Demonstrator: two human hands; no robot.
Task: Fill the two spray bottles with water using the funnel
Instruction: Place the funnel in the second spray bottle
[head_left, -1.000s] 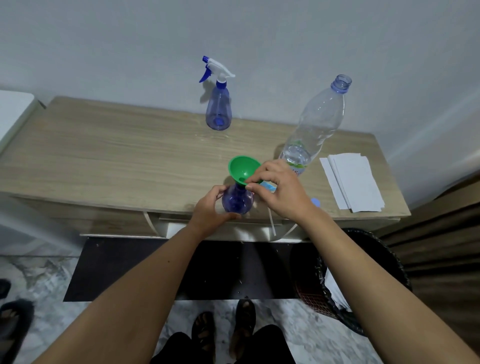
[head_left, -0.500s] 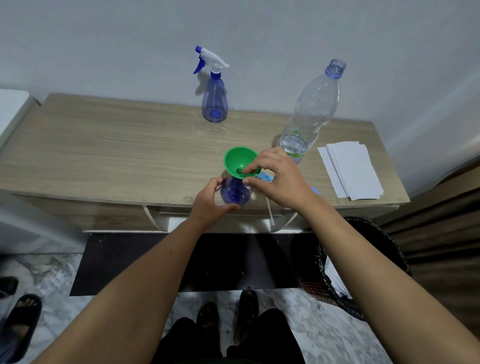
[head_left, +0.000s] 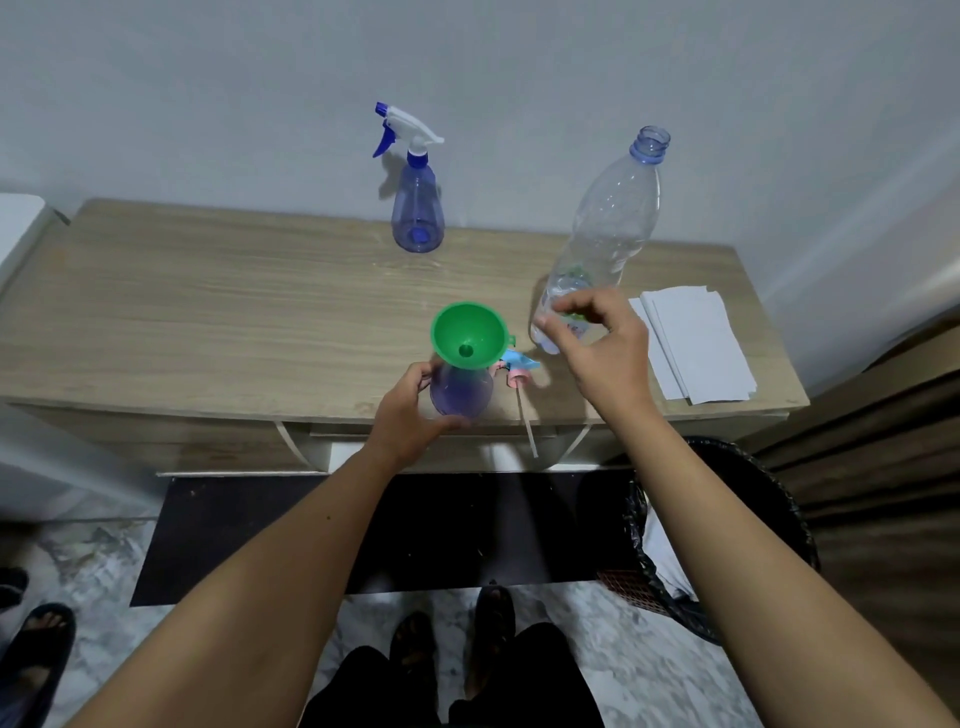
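A green funnel sits in the neck of a blue spray bottle near the table's front edge. My left hand grips that bottle's body. My right hand hovers just in front of the clear water bottle, fingers spread and loosely bent, holding nothing. The water bottle stands uncapped with a little water at its bottom. The removed sprayer head with its tube lies beside the funnel bottle. A second spray bottle with a white and blue trigger stands at the back.
White paper sheets lie at the right end of the wooden table. A black bin stands on the floor at the right. My feet and another person's sandalled foot show below.
My right hand has let go of the funnel and moved right toward the water bottle. The funnel stays in the bottle neck, and my left hand keeps its grip.
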